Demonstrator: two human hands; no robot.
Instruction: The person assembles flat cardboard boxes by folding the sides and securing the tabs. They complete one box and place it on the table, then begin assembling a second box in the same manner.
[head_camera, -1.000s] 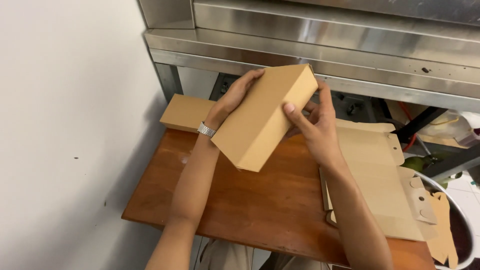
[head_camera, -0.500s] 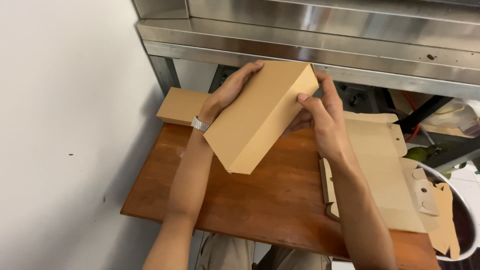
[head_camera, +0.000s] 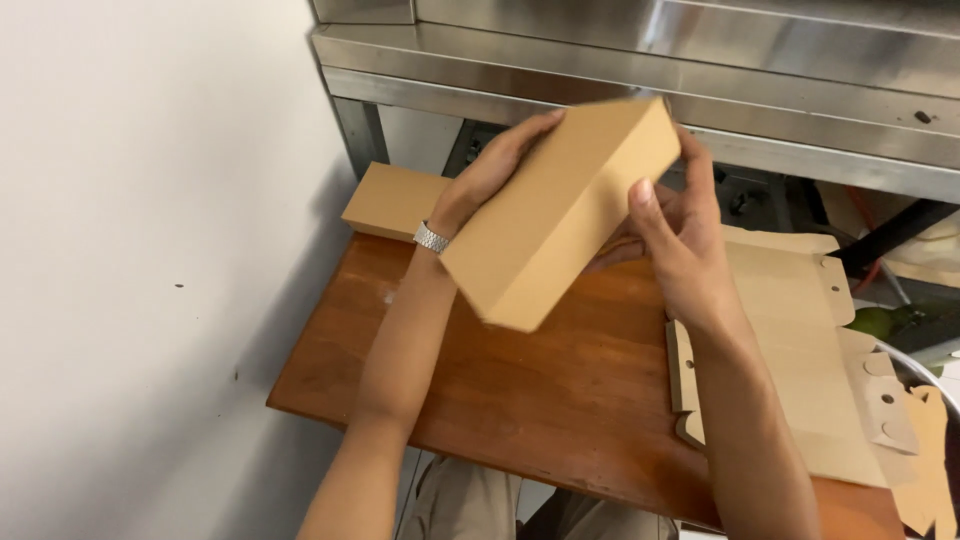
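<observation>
While I hold the box (head_camera: 560, 215) tilted above the wooden table (head_camera: 520, 400), my left hand (head_camera: 490, 175) grips its far left side and my right hand (head_camera: 680, 240) clasps its right side; flat cardboard (head_camera: 790, 340) lies right.

Box (head_camera: 560, 215) plain tan; table (head_camera: 560, 390) reddish-brown wood; watch (head_camera: 431, 238) seemingly silver.
</observation>
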